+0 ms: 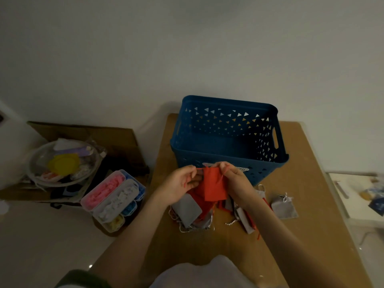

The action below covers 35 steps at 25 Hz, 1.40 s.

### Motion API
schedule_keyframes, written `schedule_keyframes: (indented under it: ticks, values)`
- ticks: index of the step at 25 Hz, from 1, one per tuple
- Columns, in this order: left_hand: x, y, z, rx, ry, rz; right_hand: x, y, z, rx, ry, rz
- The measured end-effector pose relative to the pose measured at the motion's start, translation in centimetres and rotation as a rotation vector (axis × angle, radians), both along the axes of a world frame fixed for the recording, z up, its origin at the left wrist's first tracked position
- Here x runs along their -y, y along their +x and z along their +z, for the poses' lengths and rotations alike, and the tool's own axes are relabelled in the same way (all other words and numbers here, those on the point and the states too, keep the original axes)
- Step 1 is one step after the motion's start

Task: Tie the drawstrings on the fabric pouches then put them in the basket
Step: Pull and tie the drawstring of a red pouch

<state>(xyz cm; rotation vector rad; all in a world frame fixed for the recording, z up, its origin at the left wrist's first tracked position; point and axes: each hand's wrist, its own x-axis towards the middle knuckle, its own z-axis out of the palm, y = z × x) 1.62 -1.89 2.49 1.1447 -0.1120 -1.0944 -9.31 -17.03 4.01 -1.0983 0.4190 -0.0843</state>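
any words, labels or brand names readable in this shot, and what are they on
No text can be read here.
The sticker on the front wall of the blue basket: partly behind the right hand, too blurred to read.
The dark blue packet at the far right edge: pale marks, too blurred to read.
The red pouch: no print shows.

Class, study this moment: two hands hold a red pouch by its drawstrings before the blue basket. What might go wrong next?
1. Left hand and right hand pinch only the thin drawstrings of the red pouch; a slipping grip might drop it onto the pile below, tangling cords.
2. The scene is dim, so a loose knot might go unnoticed.
3. The grey pouch lying apart at the right might be overlooked.
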Motion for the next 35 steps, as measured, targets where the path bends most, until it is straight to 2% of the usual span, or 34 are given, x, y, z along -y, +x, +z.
schedule_keyframes:
  ticks: [3, 6, 10, 15, 17, 19, 21, 25, 30, 35]
  values:
    - [0.3, 0.0, 0.9, -0.241, -0.176, 0.21, -0.1, 0.4, 0.6, 0.082, 0.019, -0.053]
    - [0.3, -0.3, 1.8, -0.365, -0.25, 0.344, 0.3, 0.7, 0.6, 0.104, 0.018, -0.093]
    - [0.6, -0.3, 2.3, -0.404, -0.288, 0.387, 1.2, 0.5, 0.1, 0.047, 0.012, -0.148]
    - [1.4, -0.2, 2.9, -0.434, -0.342, 0.483, 2.2, -0.2, -0.2, 0.08, 0.051, -0.196]
    - [1.6, -0.2, 2.6, -0.462, -0.362, 0.531, 2.6, -0.5, -0.7, 0.038, 0.087, -0.202]
    - [1.4, 0.0, 2.7, -0.465, -0.363, 0.551, 3.2, -0.8, -0.8, -0.019, 0.037, -0.178]
    - [1.0, 0.0, 3.3, -0.309, -0.281, 0.47, 3.9, -1.0, -0.1, -0.071, -0.097, -0.138]
    - [1.0, 0.1, 4.3, 0.189, 0.011, 0.213, 4.5, -0.9, 2.6, -0.099, -0.382, -0.038]
    - [2.6, 0.3, 5.6, 0.361, 0.212, 0.102, 3.6, 0.4, 5.5, -0.066, -0.656, 0.262]
    - [3.3, 0.7, 7.6, 0.486, 0.289, -0.044, 2.9, 2.0, 8.4, -0.006, -0.878, 0.295]
